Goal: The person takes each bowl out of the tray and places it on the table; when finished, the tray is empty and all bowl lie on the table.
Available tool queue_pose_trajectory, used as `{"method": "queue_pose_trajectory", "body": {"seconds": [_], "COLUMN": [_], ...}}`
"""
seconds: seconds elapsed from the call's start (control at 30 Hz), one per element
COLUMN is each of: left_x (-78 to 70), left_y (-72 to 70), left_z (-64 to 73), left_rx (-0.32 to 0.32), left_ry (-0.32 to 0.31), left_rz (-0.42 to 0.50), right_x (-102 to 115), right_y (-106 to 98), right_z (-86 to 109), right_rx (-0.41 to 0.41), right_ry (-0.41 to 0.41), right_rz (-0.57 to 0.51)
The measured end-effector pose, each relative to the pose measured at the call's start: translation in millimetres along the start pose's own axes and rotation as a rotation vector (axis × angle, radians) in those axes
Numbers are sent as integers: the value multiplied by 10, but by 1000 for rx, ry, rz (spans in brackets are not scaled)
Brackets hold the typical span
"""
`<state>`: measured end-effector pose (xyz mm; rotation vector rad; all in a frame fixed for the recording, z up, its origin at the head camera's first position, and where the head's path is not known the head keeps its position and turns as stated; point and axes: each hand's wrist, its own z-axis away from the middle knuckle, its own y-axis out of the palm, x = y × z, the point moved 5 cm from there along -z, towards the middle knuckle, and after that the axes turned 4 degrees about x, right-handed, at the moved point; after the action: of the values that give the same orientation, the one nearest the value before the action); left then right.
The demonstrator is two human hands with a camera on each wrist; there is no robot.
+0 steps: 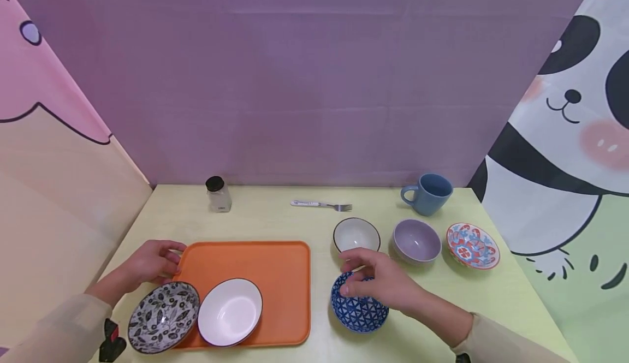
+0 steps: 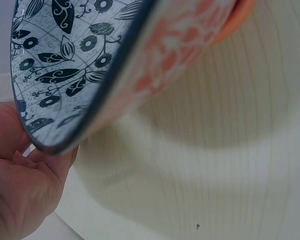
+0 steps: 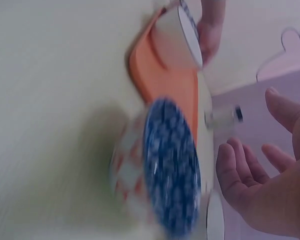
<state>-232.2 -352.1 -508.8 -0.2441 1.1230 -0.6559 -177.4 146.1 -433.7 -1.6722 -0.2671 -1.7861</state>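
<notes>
My left hand is at the left edge of an orange tray, its fingers loosely bent by the rim; whether they touch it is unclear. Just below it, a bowl with black leaf patterns inside hides part of that hand in the left wrist view. Beside this bowl, a white bowl with a dark rim sits on the tray. My right hand hovers over a blue-patterned bowl, fingers loosely curved and spread; the right wrist view shows it apart from the bowl.
Behind the right hand stand a second white bowl, a purple bowl and a red-blue patterned dish. Farther back are a blue mug, a fork and a black-lidded jar. A purple backdrop closes off the table's back.
</notes>
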Motion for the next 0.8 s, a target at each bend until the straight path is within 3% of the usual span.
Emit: {"method": "queue_pose_trajectory", "body": {"seconds": [0.33,0.8], "left_x": [4,52], "left_y": [6,-15], "left_z": [7,-30], "left_rx": [0,13], "left_ry": [-1,-10], "left_rz": [-1,5], "right_x": [214,43], "right_y": [738,1262], "right_z": [-447,-732], "right_rx": [103,145], "right_ry": [-20,103], "right_rz": [-99,-158]}}
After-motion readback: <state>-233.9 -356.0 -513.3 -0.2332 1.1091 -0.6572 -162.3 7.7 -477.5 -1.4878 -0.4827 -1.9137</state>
